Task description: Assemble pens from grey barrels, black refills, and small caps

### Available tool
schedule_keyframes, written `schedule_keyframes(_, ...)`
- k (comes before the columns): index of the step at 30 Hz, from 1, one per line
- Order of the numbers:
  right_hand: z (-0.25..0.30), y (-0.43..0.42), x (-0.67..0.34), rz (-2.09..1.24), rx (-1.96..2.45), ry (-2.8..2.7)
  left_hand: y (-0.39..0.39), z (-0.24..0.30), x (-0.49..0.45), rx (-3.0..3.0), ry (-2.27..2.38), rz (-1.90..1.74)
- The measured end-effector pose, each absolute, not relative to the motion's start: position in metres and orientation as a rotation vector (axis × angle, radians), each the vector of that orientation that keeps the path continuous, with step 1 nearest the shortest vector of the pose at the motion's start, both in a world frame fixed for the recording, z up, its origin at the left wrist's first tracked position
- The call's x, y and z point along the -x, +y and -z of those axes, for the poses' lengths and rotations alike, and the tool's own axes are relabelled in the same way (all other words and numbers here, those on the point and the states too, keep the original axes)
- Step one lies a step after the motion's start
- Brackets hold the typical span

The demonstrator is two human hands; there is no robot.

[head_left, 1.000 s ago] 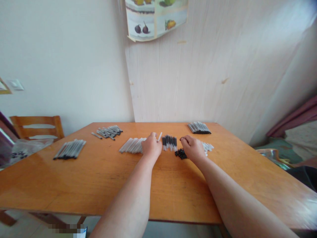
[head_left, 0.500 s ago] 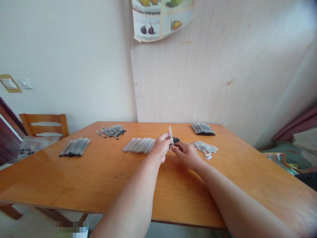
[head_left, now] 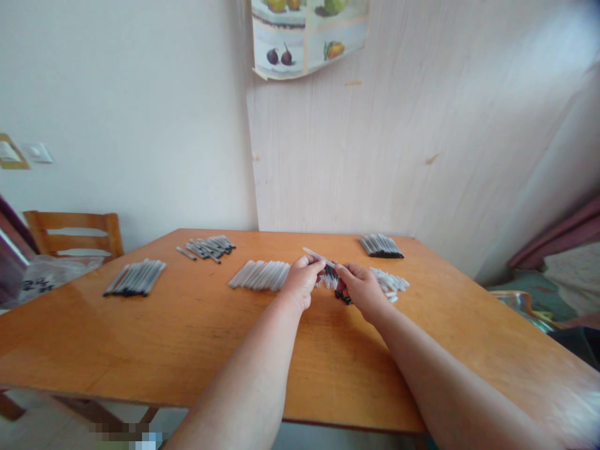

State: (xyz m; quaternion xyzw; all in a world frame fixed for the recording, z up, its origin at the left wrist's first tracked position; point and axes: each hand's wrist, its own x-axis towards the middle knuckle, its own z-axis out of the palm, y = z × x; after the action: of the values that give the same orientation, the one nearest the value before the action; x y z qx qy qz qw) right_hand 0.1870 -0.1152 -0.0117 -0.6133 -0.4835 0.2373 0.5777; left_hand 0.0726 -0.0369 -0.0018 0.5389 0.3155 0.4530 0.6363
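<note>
My left hand (head_left: 300, 281) is closed round a thin pale pen tube (head_left: 315, 255), which points up and to the left above the table. My right hand (head_left: 360, 289) pinches the tube's right end, fingers pressed together; whether a small black part sits between them I cannot tell. Both hands meet over the orange wooden table (head_left: 187, 337). Under them lie a row of black-tipped refills (head_left: 329, 280) and a small heap of black caps (head_left: 344, 296). A row of pale tubes (head_left: 260, 275) lies just left of my left hand.
White short pieces (head_left: 391, 281) lie right of my right hand. Bundles of grey-and-black pens rest at the far right (head_left: 379, 246), far left-centre (head_left: 209, 246) and left (head_left: 135, 278). A wooden chair (head_left: 75, 232) and a plastic bag (head_left: 44, 280) stand at the left.
My left hand lifted a pale tube from the table, first upright, now tilted left. My right hand left the black caps and came over to pinch the tube's end.
</note>
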Motion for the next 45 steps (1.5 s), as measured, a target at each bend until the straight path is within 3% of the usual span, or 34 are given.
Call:
schedule_keyframes(7, 0.01, -0.115, -0.196, -0.464, 1.503, -1.048, -0.046, -0.008, -0.063, -2.108, 1.118, -1.286)
schedule_keyframes(15, 0.007, -0.116, -0.197, -0.483, 1.483, -1.088, -0.059, -0.02, -0.053, -2.727, 1.059, -0.992)
schedule_keyframes(28, 0.007, -0.116, -0.203, -0.465, 1.43, -1.007, -0.044, -0.008, -0.055, -2.624, 1.204, -1.071)
schedule_keyframes(38, 0.014, -0.11, -0.221, 0.017, 1.937, -1.279, -0.022, -0.001, -0.054, -2.239, 1.392, -1.211)
schedule_keyframes(45, 0.014, -0.113, -0.202, 0.177, 2.19, -1.459, -0.015, 0.001, -0.055, -2.039, 1.372, -1.205)
